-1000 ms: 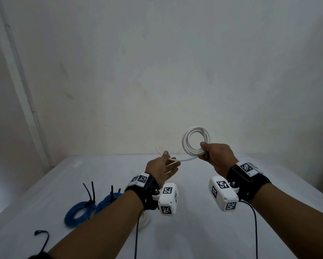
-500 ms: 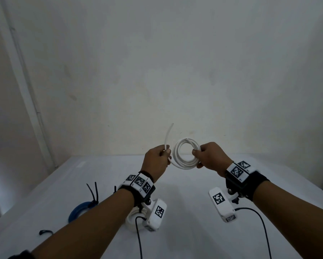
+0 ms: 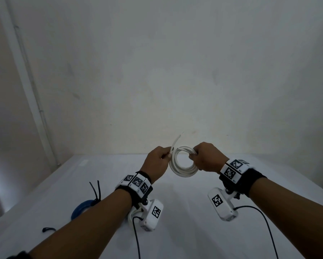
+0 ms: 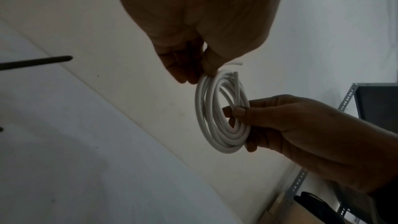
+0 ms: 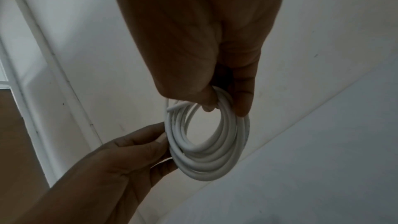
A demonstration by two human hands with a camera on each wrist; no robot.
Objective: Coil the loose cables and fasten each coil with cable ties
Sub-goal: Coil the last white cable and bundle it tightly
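Note:
A white cable coil (image 3: 183, 170) of several loops hangs in the air above the far half of the white table (image 3: 194, 212). My right hand (image 3: 194, 156) grips the coil's right side, thumb and fingers curled round the strands (image 5: 215, 106). My left hand (image 3: 166, 157) pinches the coil's left side (image 4: 206, 74), and the cable's loose end (image 3: 176, 142) sticks up past it. In the left wrist view the coil (image 4: 215, 144) stands edge-on between both hands.
A blue cable coil (image 3: 82, 207) tied with black cable ties (image 3: 96, 191) lies on the table at left, partly behind my left forearm. A small black tie piece (image 3: 48, 229) lies nearer. Another white coil (image 3: 131, 214) shows under the left wrist camera.
The hands have come together: the left hand has brought the cable's loose end up against the coil's left side. The coil has dropped slightly and shifted left.

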